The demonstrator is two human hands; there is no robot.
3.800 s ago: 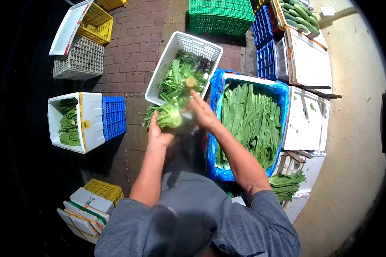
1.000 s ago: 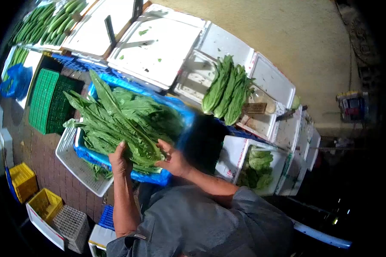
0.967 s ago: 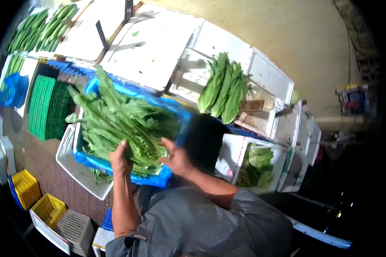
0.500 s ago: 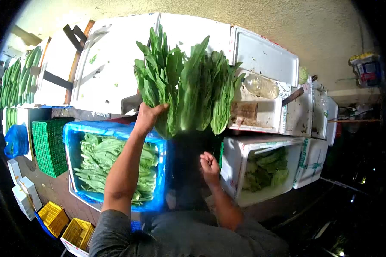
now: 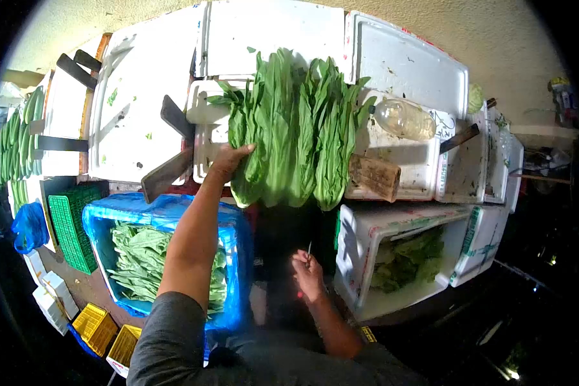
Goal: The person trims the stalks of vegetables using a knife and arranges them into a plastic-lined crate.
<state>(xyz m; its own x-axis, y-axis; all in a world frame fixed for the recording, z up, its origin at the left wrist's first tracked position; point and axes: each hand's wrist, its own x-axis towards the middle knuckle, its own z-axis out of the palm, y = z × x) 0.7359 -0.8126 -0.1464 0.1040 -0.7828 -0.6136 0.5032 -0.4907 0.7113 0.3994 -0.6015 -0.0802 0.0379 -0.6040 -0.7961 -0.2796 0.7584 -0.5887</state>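
Note:
A row of long-leaved green lettuce heads (image 5: 283, 128) lies side by side on a white foam surface, leaf tips pointing away from me. My left hand (image 5: 231, 162) is closed on the lower left side of the leftmost head; some of its fingers are hidden by leaves. Below the row, my right hand (image 5: 309, 273) is closed around a small knife, whose thin blade (image 5: 310, 247) points upward. The knife's handle is hidden in the fist.
A blue-lined box (image 5: 100, 215) of leafy greens stands at lower left, and a white foam box (image 5: 350, 264) with leaves at lower right. A clear bottle (image 5: 404, 119) and a wooden block (image 5: 374, 177) lie right of the lettuce. Dark boards (image 5: 167, 175) jut out at left.
The leftmost lettuce, tilted up by my left hand before, now lies flat and close against the others. My left hand has come slightly lower. My right hand has dropped a little, and its blade shows.

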